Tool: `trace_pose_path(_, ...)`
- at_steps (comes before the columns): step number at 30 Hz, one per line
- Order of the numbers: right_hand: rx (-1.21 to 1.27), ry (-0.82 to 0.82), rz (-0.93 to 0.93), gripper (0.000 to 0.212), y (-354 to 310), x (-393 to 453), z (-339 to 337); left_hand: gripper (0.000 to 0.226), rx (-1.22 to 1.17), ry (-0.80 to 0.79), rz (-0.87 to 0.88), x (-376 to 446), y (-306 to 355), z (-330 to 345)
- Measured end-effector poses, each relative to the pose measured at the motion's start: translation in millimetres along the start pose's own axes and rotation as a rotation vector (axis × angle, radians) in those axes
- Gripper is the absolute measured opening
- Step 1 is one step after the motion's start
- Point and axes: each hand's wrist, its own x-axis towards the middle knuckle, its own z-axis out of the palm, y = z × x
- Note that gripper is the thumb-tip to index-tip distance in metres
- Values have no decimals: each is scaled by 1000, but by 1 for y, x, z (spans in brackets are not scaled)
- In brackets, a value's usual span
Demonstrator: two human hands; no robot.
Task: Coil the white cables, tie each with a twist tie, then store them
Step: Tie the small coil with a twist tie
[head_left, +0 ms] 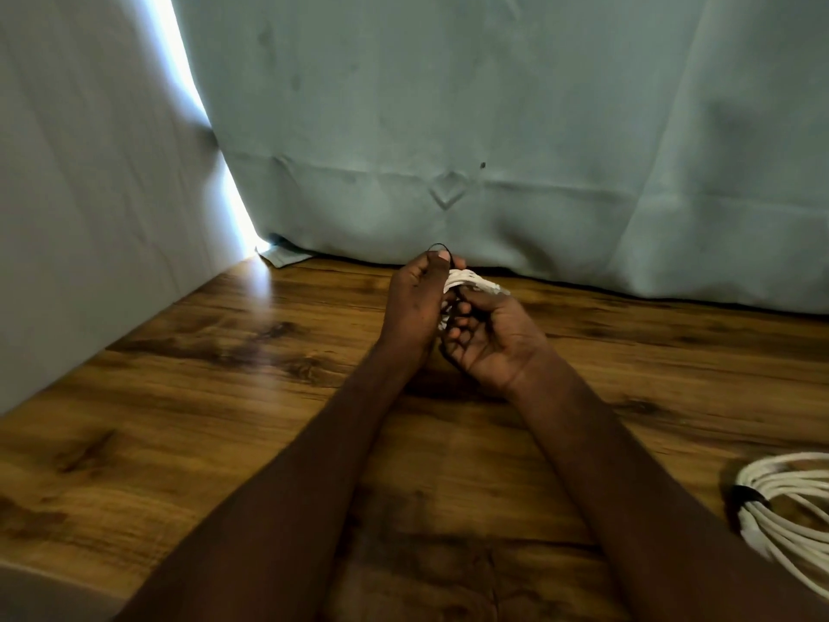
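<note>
A small bundle of white cable (471, 280) is held above the wooden table (224, 397), near the curtain (493, 127). It is gripped by the left hand (415, 303), whose thumb pinches a thin black twist tie (442, 250) against it. The bundle's underside is grasped by the curled fingers of the right hand (491, 336). A second coiled cable (789, 509), bound by a dark tie (747, 495), lies at the table's right edge.

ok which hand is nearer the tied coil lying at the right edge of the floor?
Right. The right hand is up at centre, gripping the white cable bundle, with the tied coil below and to its right. The left hand sits farther left on the same bundle.
</note>
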Motion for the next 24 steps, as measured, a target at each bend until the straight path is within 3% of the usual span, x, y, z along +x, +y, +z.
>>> trace_pose_path(5, 119, 3, 66, 13, 6, -6, 6, 30, -41, 268, -4, 13, 1, -14)
trace_pose_path(11, 78, -25, -69, 23, 1, -4, 4, 30, -153, 333, 15, 20, 8, -25)
trace_pose_path(14, -69, -53, -138, 16, -1, -4, 1, 27, -228, 363, -33, 22, 9, -32)
trace_pose_path(18, -355, 61, -206, 16, 10, -3, 0, 31, -242, 342, -155, 19, 10, -30)
trace_pose_path(21, -347, 149, -269, 20, 15, 0, 3, 42, -126, 247, -247, 14, 7, -19)
trace_pose_path(24, -262, 220, -316, 24, 16, 2, 4, 35, -43, 113, -251, 10, 3, -12)
